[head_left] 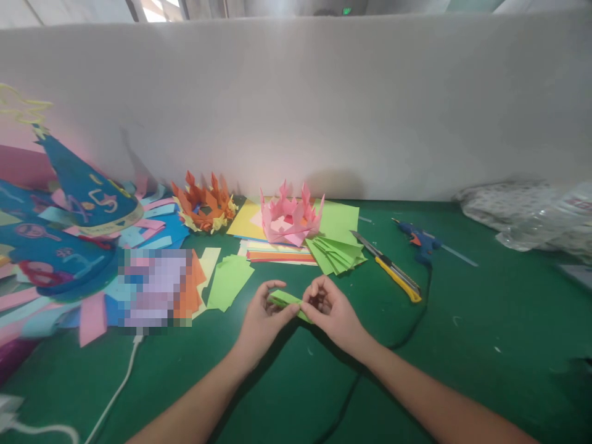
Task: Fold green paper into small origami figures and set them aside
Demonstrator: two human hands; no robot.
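Between my two hands is a small folded piece of green paper point(285, 299), held just above the table. My left hand point(264, 314) pinches its left part between thumb and fingers. The thumb and index finger of my right hand point(333, 314) grip its right end, partly covering it. Beyond my hands lie a fanned stack of green paper pieces point(337, 251) and a flat pile of cut green paper point(230, 282). A pink paper crown point(292, 217) stands behind them on coloured sheets, with an orange paper crown point(204, 206) to its left.
A utility knife point(393, 271) with its blade out and a blue glue gun point(419, 239) lie on the green table point(462, 345) at right. Its dark cord runs beneath my right arm. Blue party hats point(92, 185) and paper strips crowd the left. A plastic bottle point(546, 219) lies far right.
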